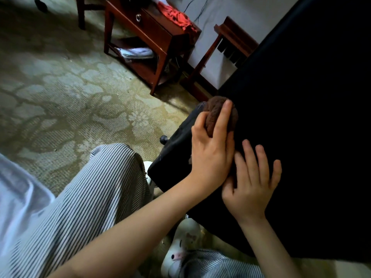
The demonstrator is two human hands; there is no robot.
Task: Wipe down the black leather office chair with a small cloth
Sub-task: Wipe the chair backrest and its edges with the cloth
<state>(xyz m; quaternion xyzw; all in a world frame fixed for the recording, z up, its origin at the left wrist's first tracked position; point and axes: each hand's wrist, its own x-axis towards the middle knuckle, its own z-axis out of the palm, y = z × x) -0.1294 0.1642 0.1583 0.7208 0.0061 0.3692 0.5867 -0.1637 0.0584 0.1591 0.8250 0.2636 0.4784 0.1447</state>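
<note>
The black leather office chair [301, 117] fills the right side of the view, its seat edge [172, 155] jutting toward my knee. My left hand [212, 149] holds a small brown cloth [214, 113] against the chair where the seat meets the dark back, thumb on one side and fingers laid over the cloth. My right hand [251, 181] rests flat on the black leather just right of the left one, fingers spread and straight, holding nothing.
A red-brown wooden side table [148, 43] with a drawer, a red cloth [176, 17] on top and papers on its lower shelf stands on the patterned carpet [60, 93]. A wooden rack [226, 41] stands by the wall. My striped trouser leg [90, 197] and white animal slippers [180, 245] are below.
</note>
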